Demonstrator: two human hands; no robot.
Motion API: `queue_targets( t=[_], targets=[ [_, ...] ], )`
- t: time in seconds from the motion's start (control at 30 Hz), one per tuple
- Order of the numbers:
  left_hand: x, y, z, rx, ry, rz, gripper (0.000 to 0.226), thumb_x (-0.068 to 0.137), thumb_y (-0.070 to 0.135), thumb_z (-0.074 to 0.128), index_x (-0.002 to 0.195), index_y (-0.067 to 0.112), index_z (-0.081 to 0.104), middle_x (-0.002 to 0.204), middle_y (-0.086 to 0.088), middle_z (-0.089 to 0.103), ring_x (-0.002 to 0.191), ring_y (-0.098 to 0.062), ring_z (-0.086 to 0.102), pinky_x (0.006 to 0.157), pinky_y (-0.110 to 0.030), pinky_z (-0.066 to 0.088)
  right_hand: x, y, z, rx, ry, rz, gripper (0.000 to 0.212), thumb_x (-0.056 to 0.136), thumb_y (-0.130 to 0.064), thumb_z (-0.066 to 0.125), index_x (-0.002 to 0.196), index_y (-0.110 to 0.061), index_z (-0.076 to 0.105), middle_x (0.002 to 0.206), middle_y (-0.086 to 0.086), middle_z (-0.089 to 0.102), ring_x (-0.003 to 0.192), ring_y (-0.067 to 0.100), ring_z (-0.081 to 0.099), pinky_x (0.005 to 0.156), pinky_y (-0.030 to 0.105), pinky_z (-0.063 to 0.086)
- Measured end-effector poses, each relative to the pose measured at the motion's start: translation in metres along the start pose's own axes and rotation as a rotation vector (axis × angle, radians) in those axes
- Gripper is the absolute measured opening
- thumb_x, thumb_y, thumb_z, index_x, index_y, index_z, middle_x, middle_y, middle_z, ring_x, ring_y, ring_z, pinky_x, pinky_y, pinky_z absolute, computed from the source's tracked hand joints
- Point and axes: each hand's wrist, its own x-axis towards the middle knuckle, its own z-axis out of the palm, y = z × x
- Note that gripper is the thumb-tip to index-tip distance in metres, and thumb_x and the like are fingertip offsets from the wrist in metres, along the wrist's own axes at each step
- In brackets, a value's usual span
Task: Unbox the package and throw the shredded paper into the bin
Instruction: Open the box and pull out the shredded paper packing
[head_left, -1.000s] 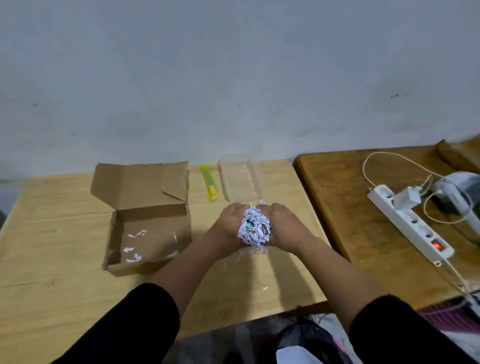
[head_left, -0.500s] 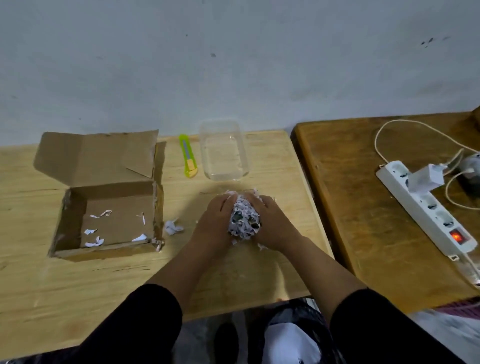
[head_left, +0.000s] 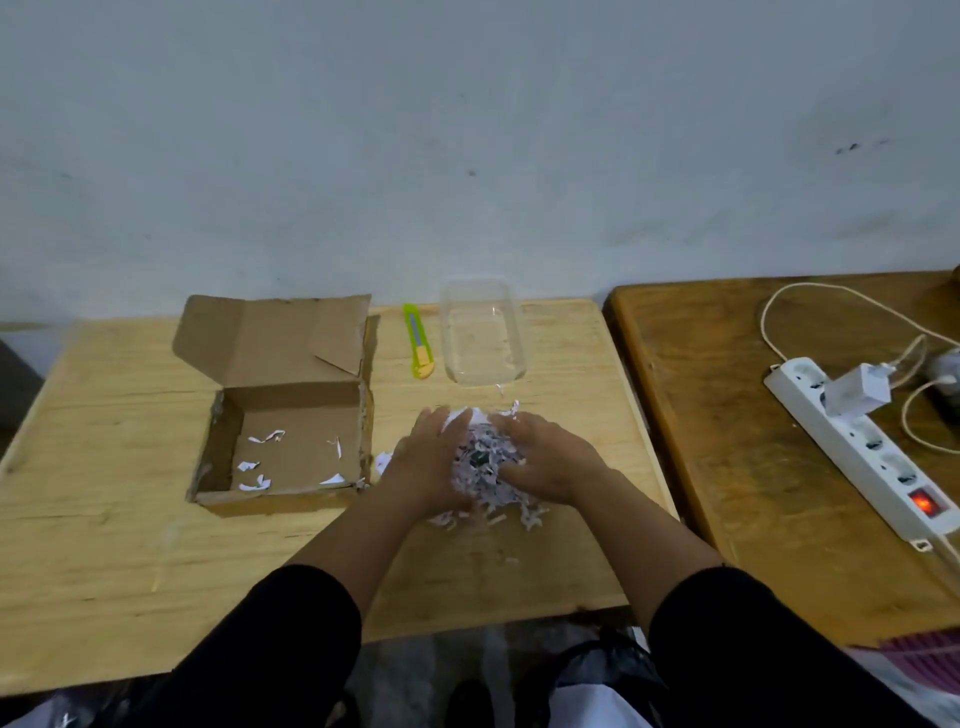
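A person wearing black sleeves leans over a light wooden surface set against a pale wall. Both hands cup a loose mound of shredded paper that rests on the surface near its right edge. The left hand presses against the mound's left side and the right hand against its right side. The fingers of both are spread and gently curved around the paper, half open, gathering it rather than gripping tightly. Stray strips spill out on the surface below the hands.

To the left of the hands sits an open cardboard box, its lid flap standing up at the back. A few white paper scraps lie on its floor. Behind the hands, near the wall, a green and yellow utility knife lies just left of an empty clear plastic container.

A darker wooden table stands to the right, carrying a white power strip with a lit red switch, a white charger plugged in, and a looping cable.
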Motion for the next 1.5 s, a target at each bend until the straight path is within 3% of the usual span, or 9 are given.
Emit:
queue_targets(
  t=[0.2,0.47,0.7,0.83,1.03,1.13,1.2,1.4,1.5],
  targets=[
    [-0.019,0.002,-0.051,-0.022,0.025,-0.094,0.086,0.078,0.047,0.066,0.145,0.017,0.021,0.153,-0.008,0.025,0.14,-0.024,0.021,0.113,-0.035,0.024,-0.011,-0.033,-0.031,-0.05,-0.007,0.067,0.06,0.095,-0.048,0.034,0.147,-0.02,0.021,0.153,0.01,0.028,0.139,0.027,0.029,0.112,0.039,0.03],
    [-0.066,-0.045,-0.096,-0.061,0.139,-0.203,0.061,0.09,0.034,0.052,0.143,0.016,0.028,0.149,-0.011,0.029,0.138,-0.026,0.025,0.112,-0.032,0.024,-0.016,-0.118,-0.038,0.049,0.071,0.021,0.052,0.098,-0.036,0.033,0.143,-0.012,0.028,0.148,0.014,0.037,0.134,0.029,0.036,0.109,0.038,0.035],
    [-0.103,-0.132,-0.096,-0.145,0.23,-0.297,0.064,0.087,0.035,0.055,0.142,0.015,0.029,0.151,-0.008,0.025,0.138,-0.024,0.026,0.113,-0.035,0.026,0.004,-0.182,0.01,0.108,0.126,-0.048,0.041,0.096,-0.024,0.043,0.134,-0.007,0.043,0.138,0.017,0.047,0.125,0.033,0.045,0.102,0.035,0.038],
    [-0.111,-0.169,-0.08,-0.263,0.264,-0.29,0.077,0.087,0.033,0.059,0.146,0.012,0.015,0.155,-0.01,0.011,0.142,-0.025,0.016,0.114,-0.035,0.02,0.027,-0.19,0.033,0.115,0.096,-0.086,0.041,0.088,-0.022,0.057,0.127,-0.01,0.049,0.129,0.016,0.053,0.115,0.032,0.051,0.094,0.033,0.042],
    [-0.1,-0.198,-0.071,-0.52,0.229,-0.164,0.089,0.078,0.032,0.063,0.144,0.032,0.004,0.143,-0.004,0.03,0.124,-0.027,0.044,0.094,-0.049,0.049,0.059,-0.179,0.036,0.016,0.019,-0.187,0.066,0.073,-0.022,0.075,0.133,-0.016,0.047,0.136,0.009,0.05,0.122,0.026,0.049,0.102,0.028,0.039],
    [-0.099,-0.198,-0.07,-0.502,0.262,-0.13,0.092,0.085,0.035,0.059,0.147,0.025,-0.008,0.158,-0.002,0.004,0.144,-0.019,0.012,0.115,-0.045,0.024,0.076,-0.173,0.028,-0.028,-0.005,-0.28,0.071,0.069,-0.017,0.078,0.132,-0.013,0.047,0.135,0.009,0.051,0.122,0.026,0.05,0.103,0.03,0.039],
    [-0.098,-0.199,-0.066,-0.502,0.299,-0.145,0.092,0.087,0.035,0.058,0.146,0.024,-0.011,0.158,0.003,-0.007,0.143,-0.01,0.0,0.117,-0.033,0.011,0.085,-0.171,0.022,-0.075,-0.023,-0.337,0.076,0.071,-0.018,0.077,0.138,-0.016,0.041,0.142,0.005,0.045,0.126,0.023,0.047,0.105,0.028,0.036],
    [-0.09,-0.203,-0.059,-0.578,0.294,-0.215,0.09,0.09,0.029,0.056,0.144,0.022,-0.016,0.15,0.016,-0.011,0.138,0.003,-0.006,0.116,-0.021,0.007,0.116,-0.177,0.019,-0.335,-0.165,-0.516,0.082,0.077,-0.026,0.072,0.145,-0.017,0.027,0.148,0.005,0.033,0.13,0.024,0.041,0.105,0.033,0.038],
    [-0.091,-0.203,-0.06,-0.567,0.252,-0.249,0.086,0.09,0.036,0.052,0.144,0.031,-0.015,0.147,0.022,-0.009,0.134,0.009,-0.003,0.105,-0.003,0.005,0.128,-0.182,0.024,-0.393,-0.236,-0.529,0.09,0.072,-0.029,0.075,0.145,-0.016,0.023,0.146,0.008,0.031,0.131,0.026,0.036,0.107,0.037,0.038]
  ],
)
